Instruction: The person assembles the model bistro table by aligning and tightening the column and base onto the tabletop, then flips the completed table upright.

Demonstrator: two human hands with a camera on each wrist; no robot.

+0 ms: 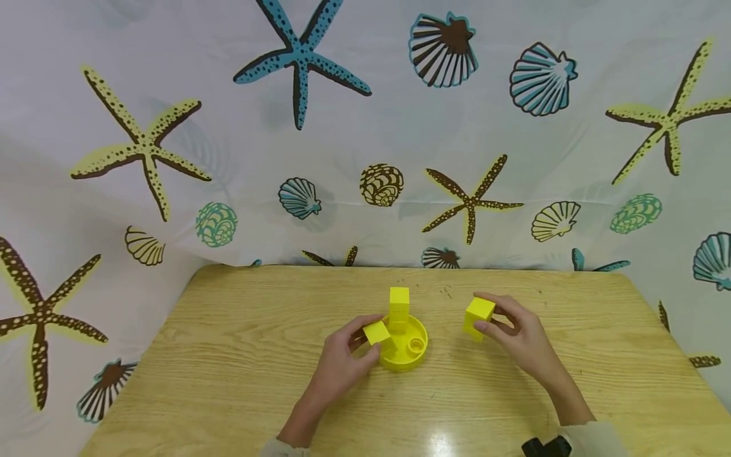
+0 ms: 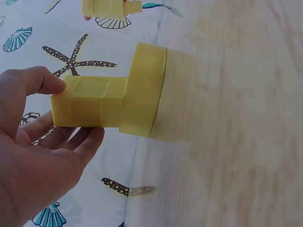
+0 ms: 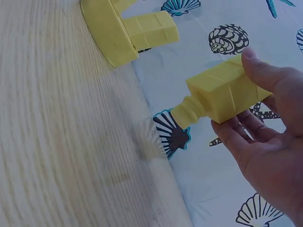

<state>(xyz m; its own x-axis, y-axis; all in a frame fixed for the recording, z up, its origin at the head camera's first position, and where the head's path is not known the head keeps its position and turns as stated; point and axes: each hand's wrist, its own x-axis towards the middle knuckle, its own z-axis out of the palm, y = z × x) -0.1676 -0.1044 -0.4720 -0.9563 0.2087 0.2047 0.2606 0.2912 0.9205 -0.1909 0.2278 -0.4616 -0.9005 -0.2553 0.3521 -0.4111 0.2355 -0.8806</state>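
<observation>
The right grip (image 1: 522, 339) is grasping the right block (image 1: 480, 311) between the thumb and the fingers, and it holds this block in the air, above the surface (image 1: 245, 355) and to the right of the base (image 1: 402, 365). The block's long axis is nearly upright, with some tilt, and its round peg (image 3: 187, 112), well visible in the right wrist view, is at the lower end and directed to the surface. The left grip (image 1: 349, 355) is also grasping: thumb and fingers are around the left block (image 1: 377, 333), which stands on the left part of the base; whether it is completely seated there, I cannot tell. The relation which matters most is the one between peg and ring (image 1: 416, 345): the ring, with nothing in it, is on the near right part of the base, so it lies to the left of the right block and a little nearer to the person. Between them there is only bare surface. Of the two hands, the left one is nearer to this ring, but it is occupied with its own block. The far block (image 1: 399, 304) stands upright at the far side of the base, touched by no hand. Farther behind hangs the printed cloth (image 1: 342, 139).
</observation>
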